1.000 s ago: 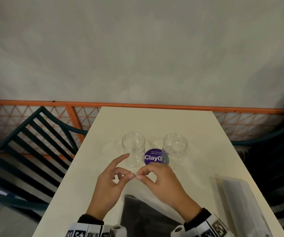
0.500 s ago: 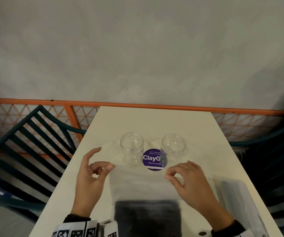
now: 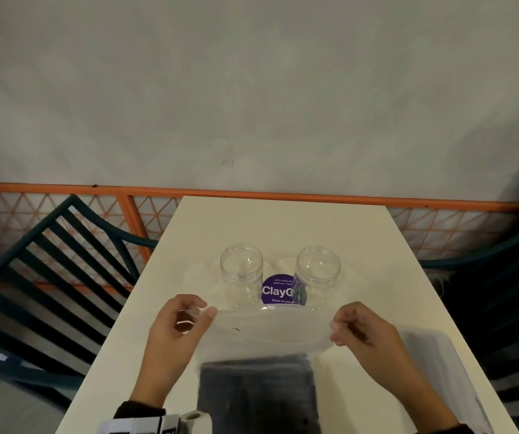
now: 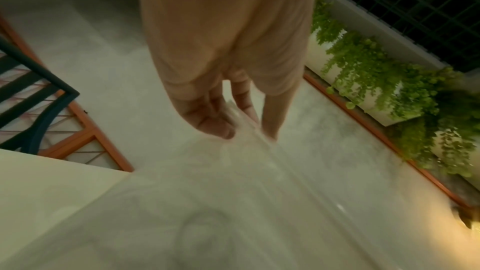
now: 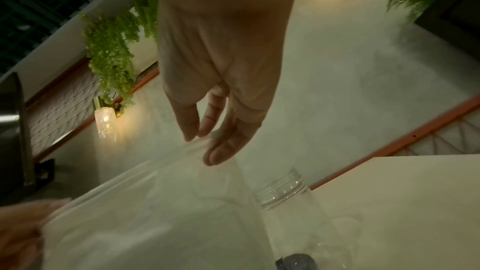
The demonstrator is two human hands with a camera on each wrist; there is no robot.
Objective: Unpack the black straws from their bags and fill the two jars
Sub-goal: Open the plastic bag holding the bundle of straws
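Observation:
A clear plastic bag holding a bundle of black straws is stretched between both hands above the table's near part. My left hand pinches the bag's top left corner, and the left wrist view shows the bag's edge between thumb and fingers. My right hand pinches the top right corner of the bag. Just beyond the bag's top edge stand two empty clear jars: the left jar and the right jar.
A purple round sticker lies on the cream table between the jars. A second bag lies at the near right. Dark slatted chairs flank the table, with an orange rail and a grey wall behind.
My hands started pinched together at the bag's top middle and have moved apart to its corners, spreading the top edge wide and lifting it toward the jars.

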